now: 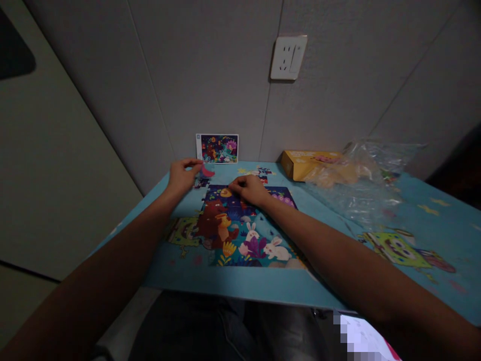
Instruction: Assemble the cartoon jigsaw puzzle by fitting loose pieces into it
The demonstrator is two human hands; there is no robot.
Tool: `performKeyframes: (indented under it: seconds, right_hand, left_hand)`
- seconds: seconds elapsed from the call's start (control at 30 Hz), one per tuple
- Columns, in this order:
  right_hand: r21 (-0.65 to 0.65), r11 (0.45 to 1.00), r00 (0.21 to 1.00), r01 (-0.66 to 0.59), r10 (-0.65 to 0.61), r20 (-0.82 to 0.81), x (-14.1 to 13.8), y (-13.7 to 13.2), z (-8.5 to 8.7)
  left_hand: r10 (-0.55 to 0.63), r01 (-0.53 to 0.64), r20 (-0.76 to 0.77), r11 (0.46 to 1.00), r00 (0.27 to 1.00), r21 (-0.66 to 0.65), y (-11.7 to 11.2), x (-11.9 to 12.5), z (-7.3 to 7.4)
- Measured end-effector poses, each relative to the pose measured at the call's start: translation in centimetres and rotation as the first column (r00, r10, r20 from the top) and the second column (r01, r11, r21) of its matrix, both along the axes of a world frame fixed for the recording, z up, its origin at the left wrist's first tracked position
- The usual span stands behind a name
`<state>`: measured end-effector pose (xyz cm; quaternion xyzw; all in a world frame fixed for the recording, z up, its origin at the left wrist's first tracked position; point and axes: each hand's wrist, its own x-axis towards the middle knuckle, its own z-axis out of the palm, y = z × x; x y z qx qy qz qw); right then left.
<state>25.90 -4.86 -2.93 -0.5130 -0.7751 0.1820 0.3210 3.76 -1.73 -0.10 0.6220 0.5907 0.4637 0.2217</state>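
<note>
A blue table [432,220] with cartoon sponge figures printed on it fills the lower view. At its centre lies a part-built puzzle [244,225] showing a bear and white rabbits. At 2 o'clock from the puzzle sit a crumpled clear bag [372,185] and a yellow box [306,164], its print unreadable. At 12 o'clock a picture card [217,148] leans on the wall. The right hand [250,189] rests curled on the puzzle's top edge. The left hand [183,175], at 11 o'clock, pinches a pink piece [206,172].

right hand [250,189] hides puzzle [244,225] top; reference card [217,148] picture too small.
</note>
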Motion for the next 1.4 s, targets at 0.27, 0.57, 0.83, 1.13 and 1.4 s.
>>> performKeyframes:
  seconds: [0.27, 0.57, 0.83, 1.13, 1.4]
  right_hand:
    - [0.134, 0.791, 0.746, 0.597, -0.609, 0.269, 4.7, 1.4, 0.4]
    - [-0.035, 0.871, 0.805, 0.49, -0.436, 0.402, 6.4, 3.0, -0.6]
    - [0.005, 0.846, 0.81, 0.533, -0.512, 0.285, 6.6, 3.2, -0.4]
    - [-0.007, 0.847, 0.833, 0.531, -0.521, 0.186, 6.9, 3.7, -0.6]
    - [-0.011, 0.929, 0.855, 0.371, -0.337, 0.395, 6.3, 3.3, -0.6]
  left_hand:
    - [0.412, -0.399, 0.312, 0.911, 0.856, -0.108, 1.8, -3.1, -1.2]
    - [0.154, -0.159, -0.053, 0.981, 0.987, -0.107, 1.8, -2.8, -1.9]
    - [-0.011, -0.073, -0.501, 0.986, 0.866, -0.147, 1.4, -2.6, -1.9]
    - [-0.034, -0.015, -0.466, 0.995, 0.884, -0.101, 1.2, -1.8, -1.8]
    - [-0.215, 0.164, -0.455, 0.975, 0.864, -0.15, 0.7, -1.1, -1.6]
